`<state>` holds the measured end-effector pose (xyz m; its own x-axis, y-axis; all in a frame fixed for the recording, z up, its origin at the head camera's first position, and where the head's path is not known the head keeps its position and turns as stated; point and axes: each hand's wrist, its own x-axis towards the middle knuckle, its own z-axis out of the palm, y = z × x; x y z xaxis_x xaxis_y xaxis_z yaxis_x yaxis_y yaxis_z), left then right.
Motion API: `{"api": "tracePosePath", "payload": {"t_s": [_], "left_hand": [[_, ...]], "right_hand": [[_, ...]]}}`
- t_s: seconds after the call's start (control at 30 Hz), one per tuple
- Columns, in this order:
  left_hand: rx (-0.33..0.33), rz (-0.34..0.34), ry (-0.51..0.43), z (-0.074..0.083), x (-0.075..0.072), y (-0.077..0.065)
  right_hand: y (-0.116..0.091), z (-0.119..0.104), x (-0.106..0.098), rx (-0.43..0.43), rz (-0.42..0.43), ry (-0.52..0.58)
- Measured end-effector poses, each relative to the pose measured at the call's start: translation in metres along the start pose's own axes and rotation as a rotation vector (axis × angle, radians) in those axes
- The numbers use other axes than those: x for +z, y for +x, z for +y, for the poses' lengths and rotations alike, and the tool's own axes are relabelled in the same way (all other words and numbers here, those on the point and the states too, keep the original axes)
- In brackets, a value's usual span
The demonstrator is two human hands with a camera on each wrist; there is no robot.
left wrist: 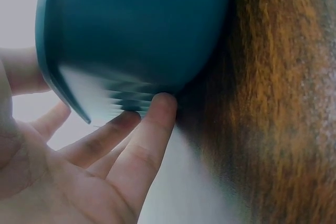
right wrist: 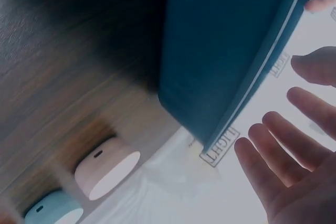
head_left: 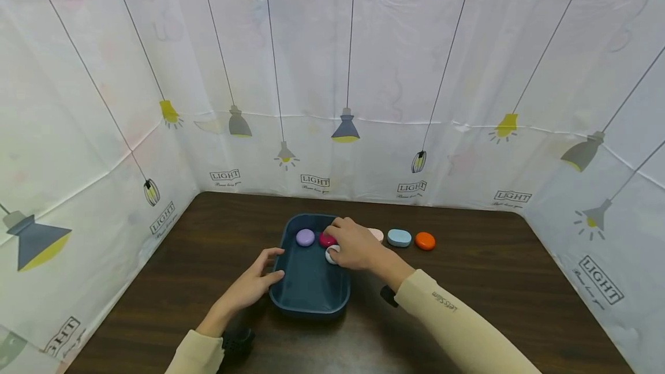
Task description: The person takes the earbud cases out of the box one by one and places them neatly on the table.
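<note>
A dark blue-green plastic bin (head_left: pixel 309 293) sits on the table. Inside it lie a round lilac case (head_left: pixel 305 238), a magenta case (head_left: pixel 327 240) and a white case (head_left: pixel 329 255), the last two partly hidden by my right hand (head_left: pixel 355 244). That hand reaches in over the bin's right wall. In the right wrist view its fingers (right wrist: pixel 278 135) are spread above the rim with nothing between them. At the opposite side, my left hand (head_left: pixel 249 286) rests its extended fingertips (left wrist: pixel 164 103) against the bin's outer wall, thumb near the rim.
To the right of the bin stand a pale pink case (right wrist: pixel 107 169) with a small dark slot, a light blue case (head_left: pixel 399 238) and an orange one (head_left: pixel 425 241), in a row. A printed white curtain (head_left: pixel 363 74) hangs behind the brown wooden table (head_left: pixel 493 281).
</note>
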<state>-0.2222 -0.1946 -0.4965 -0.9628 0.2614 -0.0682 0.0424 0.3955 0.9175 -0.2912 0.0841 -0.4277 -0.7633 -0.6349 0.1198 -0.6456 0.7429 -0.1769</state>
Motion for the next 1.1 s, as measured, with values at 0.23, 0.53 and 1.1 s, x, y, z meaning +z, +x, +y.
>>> {"api": "tracePosePath", "payload": {"t_s": [0.23,0.53,1.1], "left_hand": [[-0.011,0.0,-0.01,0.0,-0.002,0.0],[-0.018,-0.023,-0.047,0.0,0.0,0.001],[-0.022,-0.026,-0.069,0.002,0.001,0.001]], "right_hand": [[0.014,-0.009,0.008,-0.016,-0.062,-0.04],[0.027,-0.016,0.021,0.028,-0.153,-0.153],[0.031,-0.026,0.037,0.128,-0.232,-0.208]]}}
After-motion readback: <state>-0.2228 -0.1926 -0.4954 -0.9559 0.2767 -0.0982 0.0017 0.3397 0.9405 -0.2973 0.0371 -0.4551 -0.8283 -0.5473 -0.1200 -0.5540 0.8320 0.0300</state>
